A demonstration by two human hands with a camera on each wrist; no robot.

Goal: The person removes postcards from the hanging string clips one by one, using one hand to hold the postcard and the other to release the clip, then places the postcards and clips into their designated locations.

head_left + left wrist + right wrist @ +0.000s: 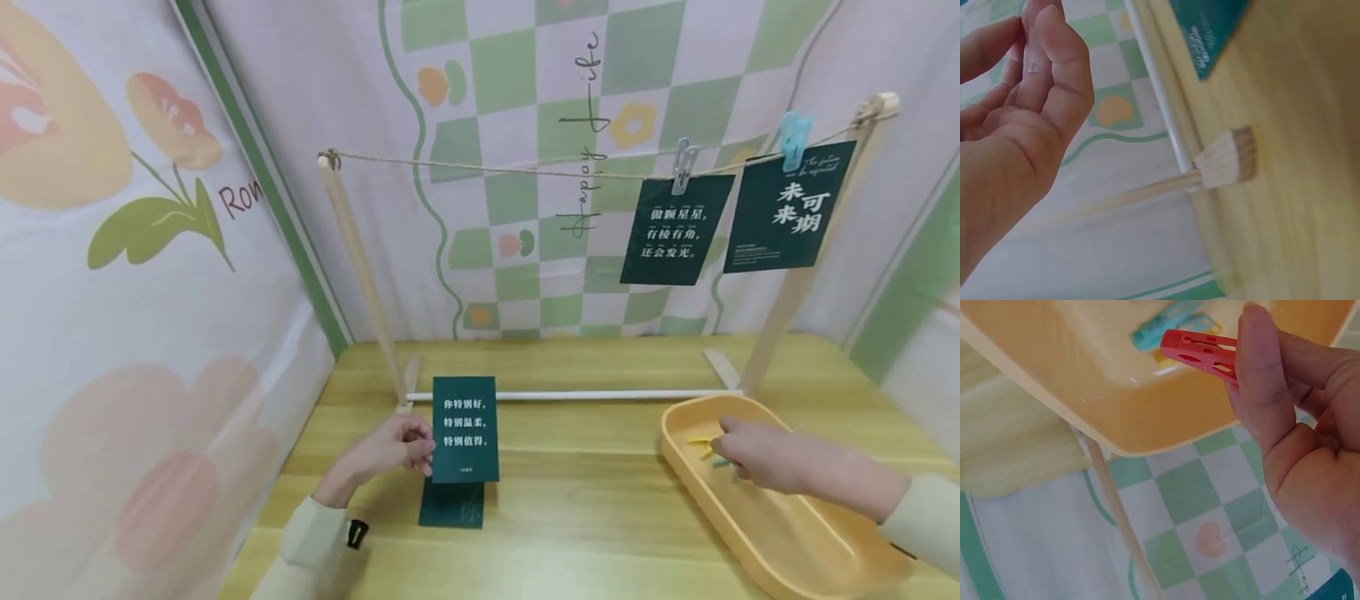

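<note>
My left hand (423, 454) pinches the left edge of a dark green card (465, 425) with white print and holds it upright just above the table. A second dark green card (452, 505) lies flat beneath it. My right hand (731, 437) reaches into the yellow tray (787, 542). In the right wrist view its thumb (1259, 369) and fingers pinch a red clothespin (1197, 353). A teal clothespin (1166, 325) and a yellow one (1207, 328) lie in the tray (1072, 381). The left wrist view shows my left hand (1029, 56) and a card's corner (1210, 31).
A string (510, 171) runs between two wooden posts (363, 275) (802, 267) above a white base rod (585, 395). At its right end hang two dark cards (675, 229) (787, 208), under a grey clip (684, 167) and a blue clip (795, 137). Patterned cloth walls enclose the wooden table (585, 517).
</note>
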